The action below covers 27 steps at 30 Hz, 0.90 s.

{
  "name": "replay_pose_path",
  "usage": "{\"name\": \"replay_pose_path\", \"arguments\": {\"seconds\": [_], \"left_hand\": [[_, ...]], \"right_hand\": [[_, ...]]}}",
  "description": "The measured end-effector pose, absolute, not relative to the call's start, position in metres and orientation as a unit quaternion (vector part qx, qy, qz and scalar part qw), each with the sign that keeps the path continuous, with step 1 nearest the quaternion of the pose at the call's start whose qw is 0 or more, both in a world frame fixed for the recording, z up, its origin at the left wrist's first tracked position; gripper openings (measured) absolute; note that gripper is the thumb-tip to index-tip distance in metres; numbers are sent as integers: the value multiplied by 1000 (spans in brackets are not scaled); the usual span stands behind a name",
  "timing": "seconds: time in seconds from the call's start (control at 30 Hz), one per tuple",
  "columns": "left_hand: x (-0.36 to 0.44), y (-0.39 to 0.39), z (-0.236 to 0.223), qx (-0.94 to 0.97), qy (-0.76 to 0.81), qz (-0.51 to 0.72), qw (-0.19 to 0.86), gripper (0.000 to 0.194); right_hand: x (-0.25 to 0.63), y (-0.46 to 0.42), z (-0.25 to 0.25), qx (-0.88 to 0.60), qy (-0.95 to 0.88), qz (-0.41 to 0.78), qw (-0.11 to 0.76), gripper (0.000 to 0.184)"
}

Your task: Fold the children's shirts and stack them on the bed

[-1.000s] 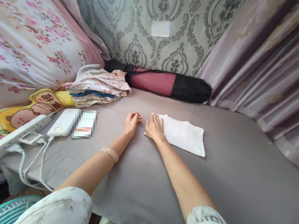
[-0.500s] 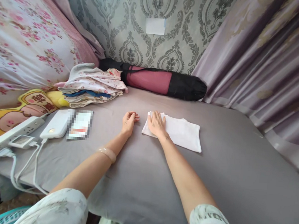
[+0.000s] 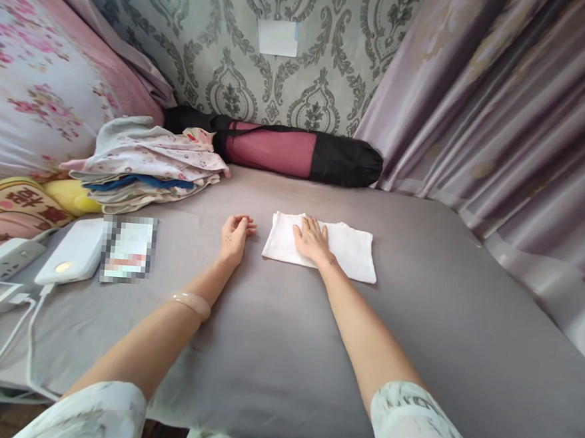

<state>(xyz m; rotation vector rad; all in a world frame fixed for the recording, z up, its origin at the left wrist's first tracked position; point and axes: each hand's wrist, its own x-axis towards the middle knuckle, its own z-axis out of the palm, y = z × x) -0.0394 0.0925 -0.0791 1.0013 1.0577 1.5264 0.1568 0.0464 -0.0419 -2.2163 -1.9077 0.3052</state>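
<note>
A folded white cloth (image 3: 354, 249) lies flat on the grey bed sheet in front of me. My right hand (image 3: 312, 240) rests palm down on its middle part, the fingers stretched out and somewhat spread, and covers part of it. Just left of the cloth, apart from it, my left hand (image 3: 236, 237) is held over the sheet. Its fingers are loosely curled and show nothing between them. A pale bangle (image 3: 192, 303) circles my left forearm.
A pile of folded clothes (image 3: 149, 159) sits at the back left, beside a rolled mat in a black and red bag (image 3: 272, 151) along the wall. At left lie a white power bank (image 3: 74, 250), a blurred-out flat item (image 3: 129, 249), a power strip (image 3: 6, 262) and cables.
My right hand has slid from the cloth's left end toward its middle, fingers still flat. The left hand keeps its loose curl beside the cloth. The whole view has shifted to the right.
</note>
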Motion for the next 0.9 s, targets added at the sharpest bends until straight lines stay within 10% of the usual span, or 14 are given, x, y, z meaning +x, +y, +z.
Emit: {"name": "replay_pose_path", "arguments": {"seconds": [0.9], "left_hand": [[-39, 95, -82, 406, 433, 641, 486, 17]], "right_hand": [[227, 15, -47, -853, -514, 48, 82, 66]]}}
